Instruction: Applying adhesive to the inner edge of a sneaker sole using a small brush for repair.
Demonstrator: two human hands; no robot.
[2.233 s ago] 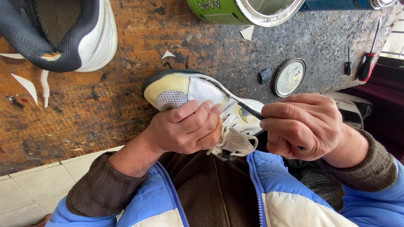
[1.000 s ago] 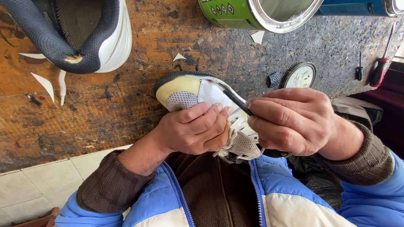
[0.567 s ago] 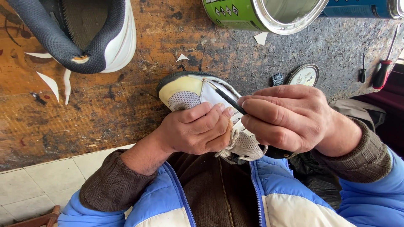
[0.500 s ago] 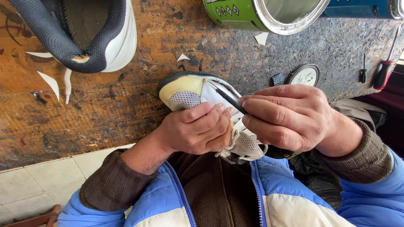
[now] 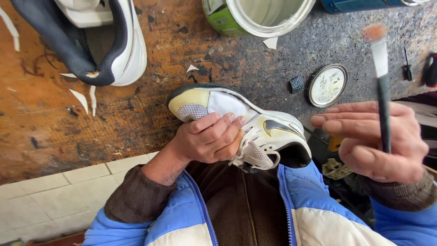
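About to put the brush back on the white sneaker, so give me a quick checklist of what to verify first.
1. White sneaker held steady: ok, left hand grips its laces and tongue.
2. Brush in grip: ok, right hand holds the handle, bristles up, off the shoe.
3. Bristles loaded: cannot tell, tip looks orange-brown and blurred.
4. Open can within reach: ok, lying on the bench above the shoe.
5. Round lid out of the way: ok, lies beside the shoe, apart.
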